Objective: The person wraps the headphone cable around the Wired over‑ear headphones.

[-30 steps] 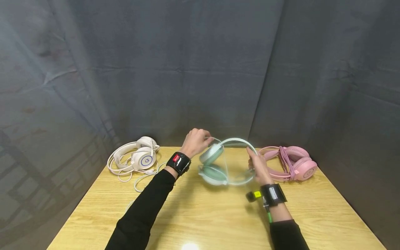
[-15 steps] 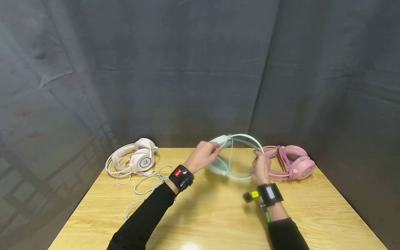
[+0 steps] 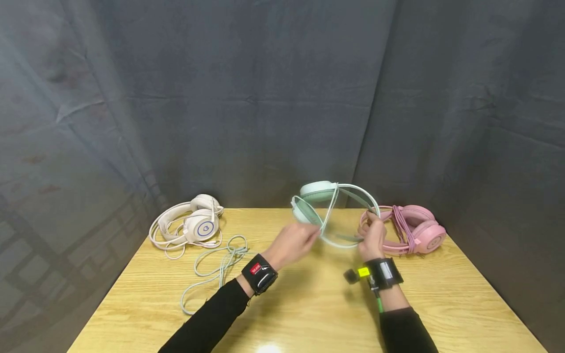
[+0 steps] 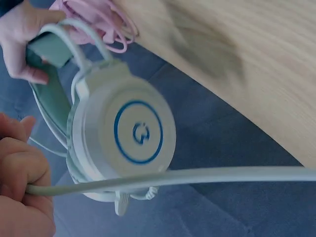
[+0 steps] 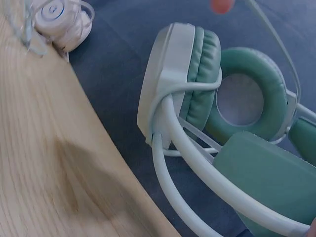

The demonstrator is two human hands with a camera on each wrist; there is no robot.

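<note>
Mint-green headphones point(image 3: 319, 191) are held up above the table, ear cups towards the left and headband to the right. My right hand point(image 3: 372, 238) grips the headband. Just below and in front of the ear cups, my left hand point(image 3: 295, 243) has its fingers curled round the pale green cable point(image 4: 237, 175), which runs taut across the left wrist view. A loop of cord point(image 5: 192, 87) is wound round the base of one ear cup in the right wrist view. More of the cable point(image 3: 222, 267) lies in loose coils on the table, left of my left wrist.
White headphones point(image 3: 200, 228) with their cord bundled lie at the table's back left. Pink headphones point(image 3: 428, 238), cord wrapped round the band, lie at the back right, close behind my right hand. Grey cloth point(image 3: 251, 98) hangs behind the wooden table point(image 3: 309, 318).
My left hand has moved down and towards me from beside the ear cup, drawing the cable. The mint-green headphones have turned and risen slightly; my right hand keeps hold of the headband, shifted a little right.
</note>
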